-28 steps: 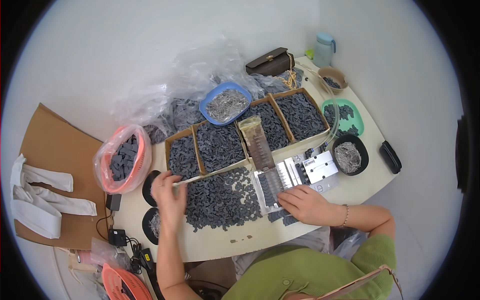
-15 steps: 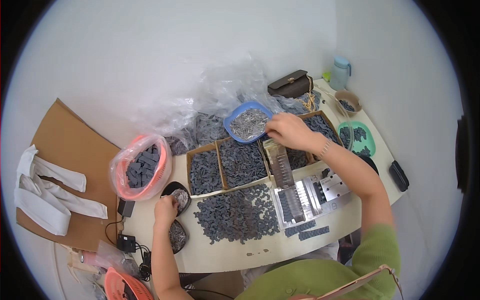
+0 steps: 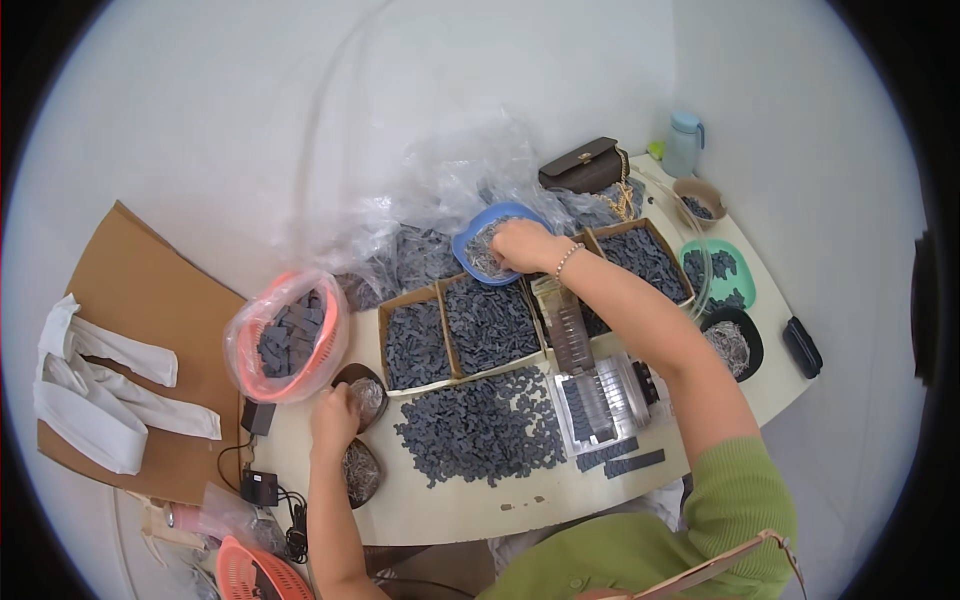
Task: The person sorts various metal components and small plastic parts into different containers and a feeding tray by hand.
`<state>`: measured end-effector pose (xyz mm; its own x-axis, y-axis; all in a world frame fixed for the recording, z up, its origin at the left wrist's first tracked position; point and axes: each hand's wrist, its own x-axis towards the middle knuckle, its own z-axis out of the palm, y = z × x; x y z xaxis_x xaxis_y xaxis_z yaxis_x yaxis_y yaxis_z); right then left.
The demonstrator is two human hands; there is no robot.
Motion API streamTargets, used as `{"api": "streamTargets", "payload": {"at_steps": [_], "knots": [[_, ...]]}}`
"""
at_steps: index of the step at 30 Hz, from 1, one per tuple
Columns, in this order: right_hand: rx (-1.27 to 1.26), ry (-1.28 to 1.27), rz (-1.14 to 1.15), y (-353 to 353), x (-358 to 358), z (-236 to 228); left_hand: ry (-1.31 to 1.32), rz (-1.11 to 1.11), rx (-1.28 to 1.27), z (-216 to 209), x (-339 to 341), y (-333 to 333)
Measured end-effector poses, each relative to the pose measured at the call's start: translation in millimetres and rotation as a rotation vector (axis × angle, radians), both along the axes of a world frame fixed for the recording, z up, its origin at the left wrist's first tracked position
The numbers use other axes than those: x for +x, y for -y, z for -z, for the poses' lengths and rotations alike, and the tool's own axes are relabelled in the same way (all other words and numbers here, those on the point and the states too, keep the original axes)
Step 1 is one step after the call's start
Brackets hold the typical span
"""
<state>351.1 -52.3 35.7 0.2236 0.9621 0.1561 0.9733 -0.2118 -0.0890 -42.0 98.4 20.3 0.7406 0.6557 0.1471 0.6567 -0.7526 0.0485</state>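
My right hand (image 3: 525,246) reaches into the blue bowl (image 3: 463,246), its fingertips down among thin silvery metal pins (image 3: 484,252). Its fingers are bunched together; whether any pins are between them is hidden. My left hand (image 3: 336,418) is at the near-left rim of a small dark bowl (image 3: 376,418) that also holds shiny small pieces. Thumb and fingers there are drawn together, and what they pinch cannot be made out. A second dark bowl (image 3: 362,472) of the same kind stands just nearer. Under my right forearm a clear ribbed holder (image 3: 596,405) lies across a metal fixture (image 3: 628,392).
Cardboard boxes (image 3: 452,325) of small dark grey parts line the table's middle, with a loose spread (image 3: 480,425) before them. A pink basket (image 3: 328,350) stands left; a green tray (image 3: 740,285), black bowl (image 3: 752,345) and blue jug (image 3: 682,145) stand right.
My right hand has moved left and down from the blue bowl's right edge into its pins. The black bowl at right now shows fully. My left hand stays by the dark bowl.
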Motion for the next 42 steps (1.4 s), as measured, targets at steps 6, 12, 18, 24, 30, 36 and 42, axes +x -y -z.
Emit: {"api": "streamTargets", "payload": {"at_steps": [6, 12, 18, 24, 30, 36, 42], "knots": [[0.098, 0.041, 0.016, 13.9, 7.2, 6.2, -0.074, -0.112, 0.175, -8.0, 17.6, 28.5], [-0.055, -0.229, -0.033, 10.4, -1.0, -8.9, 0.273, 0.699, -0.170, 0.8, 91.6, 184.3], [0.012, 0.049, 0.077, 5.5, -1.7, -0.1, 0.332, 0.779, -0.120, 31.0, 135.4, 247.6], [0.085, -0.034, 0.094, 13.0, 5.9, 8.6, 0.312, 0.770, -0.129, 28.4, 134.1, 255.5], [0.131, -0.058, 0.194, 22.7, 2.1, 0.6, 0.336, 0.776, -0.060, 34.4, 114.8, 267.3], [0.463, -0.267, 0.130, 45.8, 6.2, -7.4, 0.214, 0.726, -0.072, 38.3, 100.0, 268.9], [0.317, -0.574, -0.141, 133.8, -31.7, -16.8, 0.195, 0.729, -0.148, 43.1, 114.6, 243.3]]}}
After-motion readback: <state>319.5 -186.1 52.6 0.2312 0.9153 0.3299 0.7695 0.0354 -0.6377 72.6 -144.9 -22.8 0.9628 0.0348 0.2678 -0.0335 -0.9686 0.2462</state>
